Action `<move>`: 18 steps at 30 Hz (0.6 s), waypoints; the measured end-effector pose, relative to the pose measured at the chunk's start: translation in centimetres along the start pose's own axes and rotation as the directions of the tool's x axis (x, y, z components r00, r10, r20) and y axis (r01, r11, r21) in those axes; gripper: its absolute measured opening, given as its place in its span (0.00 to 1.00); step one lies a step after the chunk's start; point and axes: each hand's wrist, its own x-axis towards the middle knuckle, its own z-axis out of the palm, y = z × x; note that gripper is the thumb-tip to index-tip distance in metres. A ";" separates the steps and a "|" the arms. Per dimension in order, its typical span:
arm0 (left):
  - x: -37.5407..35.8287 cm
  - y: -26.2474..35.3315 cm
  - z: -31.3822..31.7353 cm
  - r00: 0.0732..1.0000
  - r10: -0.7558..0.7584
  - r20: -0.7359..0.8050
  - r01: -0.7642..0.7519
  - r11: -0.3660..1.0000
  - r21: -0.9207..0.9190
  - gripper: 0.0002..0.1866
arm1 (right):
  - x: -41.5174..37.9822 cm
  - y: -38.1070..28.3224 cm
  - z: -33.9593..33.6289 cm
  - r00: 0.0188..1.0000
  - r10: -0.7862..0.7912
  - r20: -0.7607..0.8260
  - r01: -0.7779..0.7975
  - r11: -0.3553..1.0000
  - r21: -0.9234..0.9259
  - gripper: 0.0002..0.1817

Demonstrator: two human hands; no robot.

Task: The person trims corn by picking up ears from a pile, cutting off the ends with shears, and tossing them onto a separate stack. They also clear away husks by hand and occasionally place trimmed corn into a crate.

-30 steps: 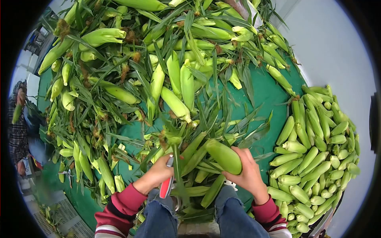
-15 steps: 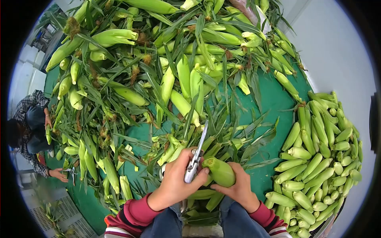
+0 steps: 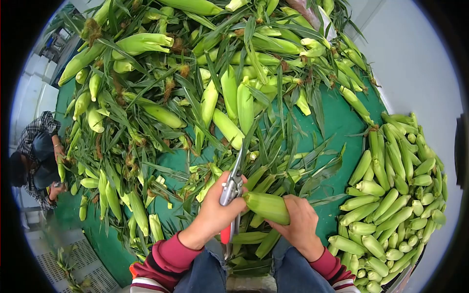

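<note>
My left hand point(image 3: 207, 215) is closed round a pair of pruning shears point(image 3: 233, 183), whose blades point up and away and whose red handle hangs below the palm. In my right hand point(image 3: 300, 222) is a green ear of corn point(image 3: 267, 207) in its husk, gripped at its right end. It lies roughly sideways in front of my knees, its other end close to my left fingers. Below my hands, loose husks and leaves point(image 3: 249, 238) lie between my legs.
A big heap of unhusked corn point(image 3: 229, 93) with long leaves spreads across the green floor point(image 3: 337, 115). To the right, trimmed ears point(image 3: 386, 210) are piled against a pale wall point(image 3: 415, 63). At left another person point(image 3: 39, 151) crouches by a perforated crate point(image 3: 80, 259).
The ear in my right hand has turned from facing me end-on to lying sideways. My left hand has tilted, showing the red handle. The other person's lower hand has drawn back.
</note>
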 end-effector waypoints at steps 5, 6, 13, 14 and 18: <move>1.2 -0.7 -0.2 0.935 -0.340 0.095 0.347 0.836 -0.425 0.22 | -0.1 -0.2 0.3 0.993 0.102 0.052 -0.108 0.986 0.130 0.39; 1.3 -0.9 -0.3 0.923 -0.357 0.143 0.378 0.778 -0.501 0.23 | -0.4 -0.3 0.6 0.976 0.189 0.108 -0.208 0.954 0.216 0.40; 0.1 0.5 1.9 0.948 -0.190 0.256 0.316 0.672 -0.670 0.22 | -2.5 2.1 5.4 0.825 0.260 0.502 -0.554 0.193 0.810 0.57; 0.0 0.6 1.9 0.950 -0.163 0.265 0.306 0.654 -0.692 0.22 | -2.6 2.0 5.9 0.788 0.227 0.573 -0.589 0.004 0.808 0.58; 0.2 0.1 1.5 0.955 -0.058 0.291 0.265 0.610 -0.747 0.23 | -0.3 -0.6 4.9 0.771 0.124 0.625 -0.580 -0.268 0.769 0.55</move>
